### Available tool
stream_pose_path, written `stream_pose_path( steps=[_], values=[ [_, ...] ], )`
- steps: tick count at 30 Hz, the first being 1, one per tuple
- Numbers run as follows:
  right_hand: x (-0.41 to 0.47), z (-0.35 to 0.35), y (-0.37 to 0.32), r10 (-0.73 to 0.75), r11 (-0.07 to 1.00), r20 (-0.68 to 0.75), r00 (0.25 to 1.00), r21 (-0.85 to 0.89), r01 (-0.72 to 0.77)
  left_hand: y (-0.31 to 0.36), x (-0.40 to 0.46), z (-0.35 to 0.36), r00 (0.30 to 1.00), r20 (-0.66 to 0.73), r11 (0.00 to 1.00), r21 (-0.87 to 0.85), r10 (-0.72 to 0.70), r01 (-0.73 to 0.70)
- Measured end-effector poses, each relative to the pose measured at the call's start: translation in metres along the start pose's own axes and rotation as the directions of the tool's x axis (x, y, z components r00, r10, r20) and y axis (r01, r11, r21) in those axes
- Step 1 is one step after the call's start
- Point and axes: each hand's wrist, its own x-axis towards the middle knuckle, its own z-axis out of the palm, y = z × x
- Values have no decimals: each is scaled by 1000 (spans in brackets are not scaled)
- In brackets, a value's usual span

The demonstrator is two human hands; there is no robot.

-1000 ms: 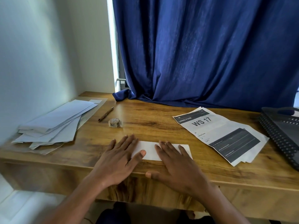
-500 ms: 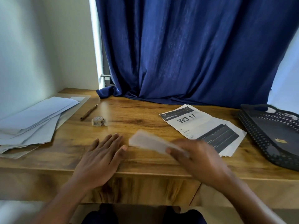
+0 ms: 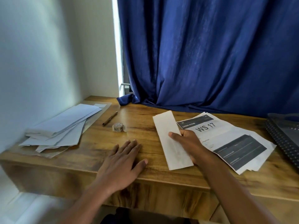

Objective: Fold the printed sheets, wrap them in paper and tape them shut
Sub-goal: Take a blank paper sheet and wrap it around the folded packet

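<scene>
R hand [image 3: 192, 145] pinched the folded sheet [image 3: 171, 139] w/ thumb on top, at 3 o'clock from L hand [image 3: 121, 162], which lay flat, fingers spread, on the desk [image 3: 145, 126]. Printed sheets [image 3: 229, 141] sat at 3 o'clock of the folded one; tape roll [image 3: 119, 127] at 12 o'clock from L hand.

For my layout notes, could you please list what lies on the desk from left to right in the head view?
Paper pile → pen → tape roll → left hand → folded sheet held by right hand → printed sheets → black tray.
</scene>
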Motion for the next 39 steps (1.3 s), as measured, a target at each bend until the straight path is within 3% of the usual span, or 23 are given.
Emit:
stream_pose_path(
  steps=[3,5,7,11,14,19,22,26,30,34,39],
  values=[
    [-1,-2,2,-35,998,2,999,-61,35,-5,-5,-5,998,-54,983,-179,40,-49],
    [-2,-4,3,-62,996,0,998,-63,62,-11,-11,-11,985,-174,885,-456,21,-100],
    [0,-6,6,-74,996,-9,997,-47,73,-20,-14,-23,953,-304,815,-553,-3,-174],
    [7,-5,12,-44,994,-10,999,-96,43,-63,2,-66,874,-483,908,-389,-56,-157],
    [10,-6,14,-52,992,-15,999,-120,50,-120,24,-95,854,-484,945,-326,-191,26],
    [9,-5,15,-71,989,-15,997,-134,68,-222,51,-110,863,-280,905,-76,-422,418],
    [8,-4,13,-69,992,-10,998,-103,67,-252,59,-106,825,-137,833,-1,-549,554],
    [7,-5,13,-84,993,-14,996,-81,82,-265,61,-96,793,-61,792,38,-607,609],
    [7,-5,13,-86,994,4,996,-68,86,-268,62,-97,824,-70,825,25,-562,565],
    [6,-4,12,-86,995,7,996,-49,87,-260,61,-102,844,-143,846,65,-516,529],
    [3,-6,12,-87,996,11,996,-21,87,-227,49,-137,728,-513,809,105,-455,579]
  ],
)
